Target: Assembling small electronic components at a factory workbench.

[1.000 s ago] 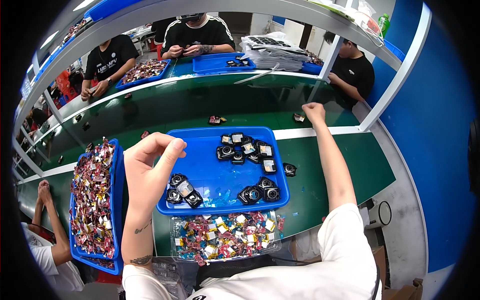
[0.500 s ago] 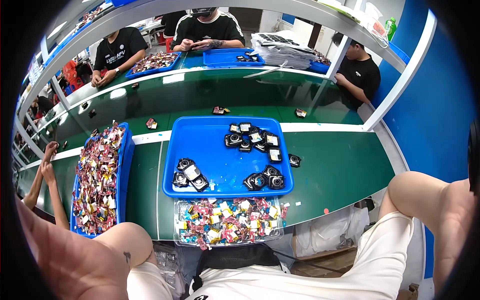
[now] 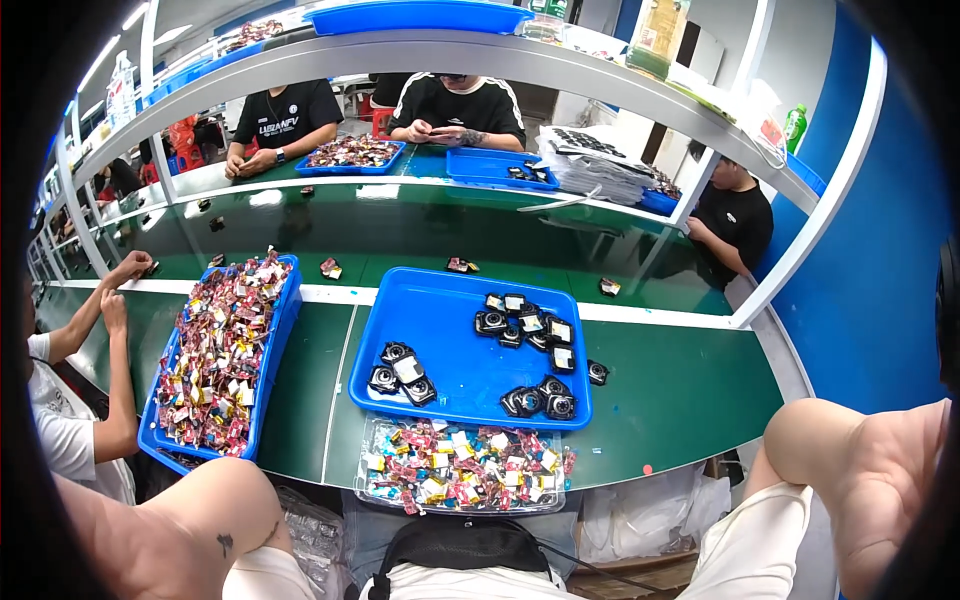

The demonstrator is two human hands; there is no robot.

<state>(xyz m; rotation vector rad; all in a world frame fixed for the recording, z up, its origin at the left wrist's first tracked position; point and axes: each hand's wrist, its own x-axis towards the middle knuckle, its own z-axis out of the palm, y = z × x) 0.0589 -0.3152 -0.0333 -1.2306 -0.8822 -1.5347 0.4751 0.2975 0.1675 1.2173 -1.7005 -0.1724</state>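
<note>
While your arms rise at the frame's lower corners, neither hand shows, so I cannot tell their grip. On the glossy green surface [image 3: 690, 385], a blue plastic tray [image 3: 455, 350] holds small black round parts [image 3: 525, 330]. Near it sits a clear tray of bright wrapped pieces [image 3: 460, 470].

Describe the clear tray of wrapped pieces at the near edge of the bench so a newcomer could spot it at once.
Start at the long green workbench and find the large blue plastic tray holding small black round parts at its middle. Directly below it, at the bench's near edge, lies the clear plastic tray of colourful wrapped pieces. Unlike the blue bin of similar wrappers to the left, it is transparent and shallow.
</note>
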